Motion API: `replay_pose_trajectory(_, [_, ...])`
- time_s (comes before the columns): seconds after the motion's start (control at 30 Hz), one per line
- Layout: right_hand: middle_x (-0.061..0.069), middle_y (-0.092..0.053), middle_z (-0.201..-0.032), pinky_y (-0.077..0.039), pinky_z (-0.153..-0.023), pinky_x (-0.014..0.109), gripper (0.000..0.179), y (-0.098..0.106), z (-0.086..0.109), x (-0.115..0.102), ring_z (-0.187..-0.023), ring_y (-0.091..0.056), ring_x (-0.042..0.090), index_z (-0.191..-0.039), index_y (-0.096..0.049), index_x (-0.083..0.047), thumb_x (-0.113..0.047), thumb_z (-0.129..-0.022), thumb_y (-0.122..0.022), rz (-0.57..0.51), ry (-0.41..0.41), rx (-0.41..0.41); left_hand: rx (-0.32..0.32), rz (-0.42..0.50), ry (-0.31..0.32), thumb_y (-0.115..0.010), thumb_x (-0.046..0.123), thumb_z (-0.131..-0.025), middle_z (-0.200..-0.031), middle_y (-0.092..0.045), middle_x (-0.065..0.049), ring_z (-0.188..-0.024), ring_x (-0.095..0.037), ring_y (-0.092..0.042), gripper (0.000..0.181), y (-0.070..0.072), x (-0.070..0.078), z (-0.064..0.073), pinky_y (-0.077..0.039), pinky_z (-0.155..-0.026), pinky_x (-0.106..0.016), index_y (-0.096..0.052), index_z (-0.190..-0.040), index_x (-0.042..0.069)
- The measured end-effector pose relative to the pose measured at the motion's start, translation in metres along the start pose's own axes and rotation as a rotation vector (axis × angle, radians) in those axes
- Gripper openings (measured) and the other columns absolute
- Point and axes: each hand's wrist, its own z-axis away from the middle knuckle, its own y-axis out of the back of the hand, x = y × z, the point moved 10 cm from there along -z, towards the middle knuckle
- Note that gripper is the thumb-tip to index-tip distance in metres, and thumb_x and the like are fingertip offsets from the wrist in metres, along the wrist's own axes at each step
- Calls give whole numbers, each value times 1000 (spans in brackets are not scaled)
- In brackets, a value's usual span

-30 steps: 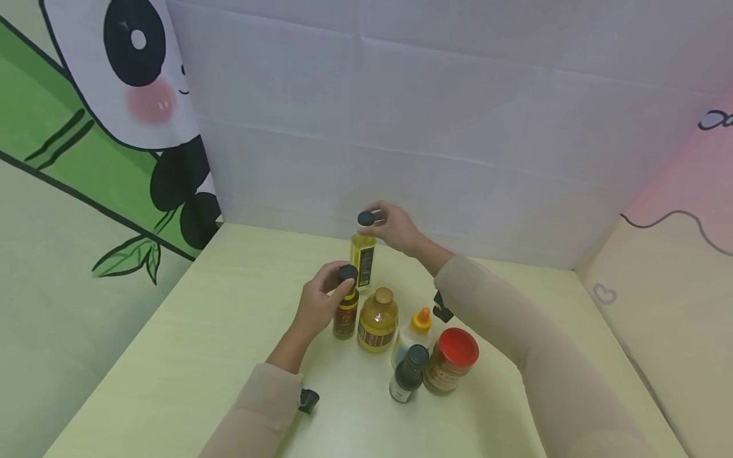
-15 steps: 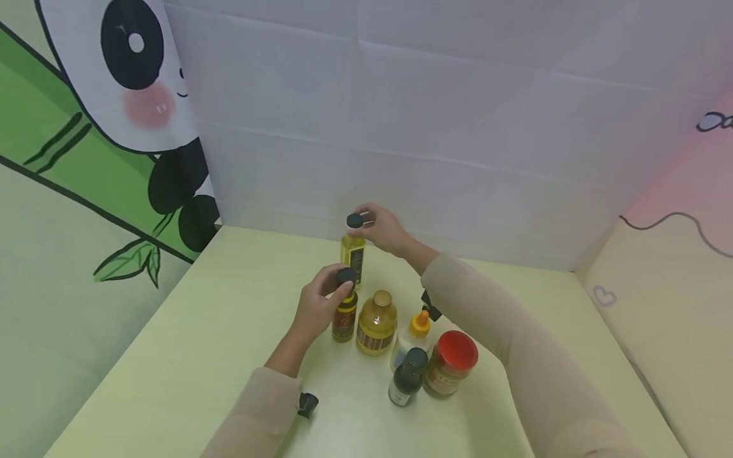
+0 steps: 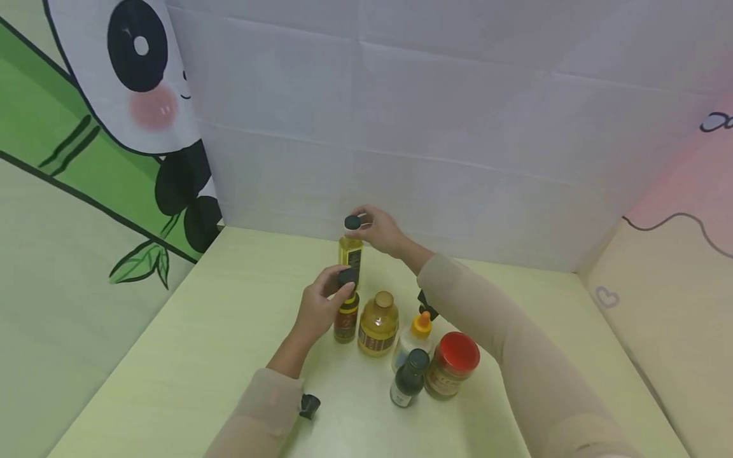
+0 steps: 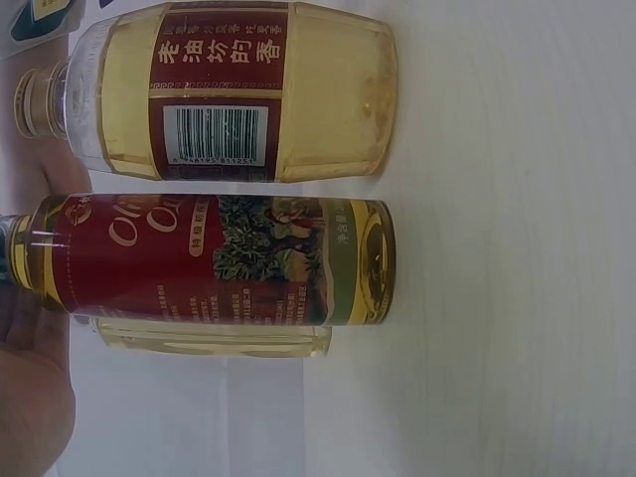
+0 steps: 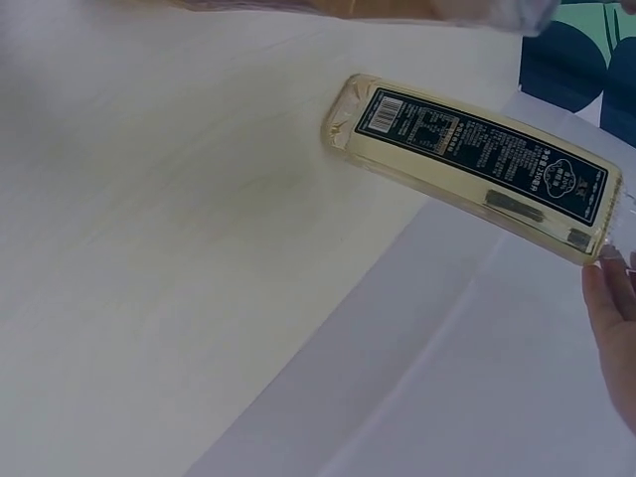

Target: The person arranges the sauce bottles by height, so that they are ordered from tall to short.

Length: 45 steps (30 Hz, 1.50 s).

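Observation:
My left hand (image 3: 316, 306) grips the black cap of an olive oil bottle (image 3: 345, 324), which stands upright on the table. Its red label faces the left wrist camera, where a tall oil bottle (image 4: 214, 346) shows partly behind it. With fingers and thumb, my right hand (image 3: 379, 230) holds that tall, square-sided bottle (image 3: 345, 247) just under its dark cap. The olive oil bottle and left hand hide its lower part in the head view. Its dark label (image 5: 477, 154) is plain in the right wrist view; I cannot tell whether its base touches the table.
A round-bodied oil bottle (image 3: 378, 327) stands right of the olive oil. Beyond it are a squeeze bottle (image 3: 408, 346) with an orange nozzle, a small dark bottle (image 3: 408, 380) and a red-lidded jar (image 3: 449, 369). A pale wall (image 3: 435, 159) closes the table's back.
My right hand has carried the tall square bottle a little to the left, so it now stands more behind the olive oil bottle. The left hand has stayed in place.

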Motion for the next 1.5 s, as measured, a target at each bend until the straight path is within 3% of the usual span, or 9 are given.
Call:
replay_pose_trajectory(0.2, [12, -61, -116, -53, -86, 36, 45, -4, -1, 3, -108, -60, 24, -125, -55, -5, -19, -87, -76, -13, -4, -7, -6, -22, -14, -63, 13, -96, -116, -64, -20, -108, -34, -62, 31, -1, 2, 0, -49, -93, -49, -57, -125, 3])
replay_pose_trajectory(0.47, [11, -61, -113, -53, -84, 33, 46, -7, -4, 0, -103, -62, 21, -126, -53, -6, -19, -88, -75, -6, -7, -5, -8, -35, 13, -62, 8, -96, -118, -62, -25, -110, -38, -60, 33, 0, 2, -2, -47, -94, -52, -55, -127, -1])
replay_pose_trajectory(0.7, [12, -60, -114, -52, -84, 35, 48, -5, -1, -2, -104, -61, 23, -127, -53, -5, -18, -87, -76, 12, -9, -9, -33, -38, 5, -60, 4, -96, -117, -61, -28, -110, -41, -60, 33, 0, 39, 3, -48, -94, -51, -53, -126, -8])
replay_pose_trajectory(0.73, [12, -60, -114, -52, -85, 36, 48, -5, -1, -2, -104, -61, 23, -127, -53, -5, -18, -87, -76, 16, -9, -9, -34, -37, 4, -60, 4, -96, -117, -61, -28, -110, -42, -60, 34, -1, 39, 3, -48, -94, -52, -52, -127, -8])
replay_pose_trajectory(0.97, [10, -62, -118, -51, -87, 37, 48, 1, 5, -1, -110, -59, 22, -129, -54, -8, -22, -88, -75, 39, -7, -38, -25, -16, -8, -62, 12, -96, -120, -62, -22, -111, -37, -60, 35, -6, 5, -2, -48, -93, -52, -55, -128, 1])
replay_pose_trajectory(1.17, [12, -59, -127, -50, -91, 34, 54, 8, 12, -1, -117, -57, 22, -135, -51, -9, -24, -89, -74, 32, -27, -49, -16, -24, -23, -62, 14, -96, -119, -63, -20, -110, -35, -61, 33, -6, 4, -3, -49, -93, -50, -56, -128, 4])
replay_pose_trajectory(1.37, [15, -57, -131, -50, -91, 33, 55, 13, 17, 1, -118, -56, 24, -138, -49, -7, -20, -90, -72, 3, -38, -64, -16, -28, 6, -62, 10, -96, -120, -61, -24, -111, -39, -60, 34, -5, 2, -2, -48, -94, -51, -55, -128, 0])
replay_pose_trajectory(1.5, [14, -58, -131, -50, -91, 34, 55, 19, 21, 2, -116, -58, 25, -140, -48, -6, -18, -92, -71, -1, -39, -56, -15, -20, -7, -61, 5, -95, -117, -61, -28, -109, -43, -60, 34, -3, 23, 1, -47, -93, -54, -54, -126, -6])
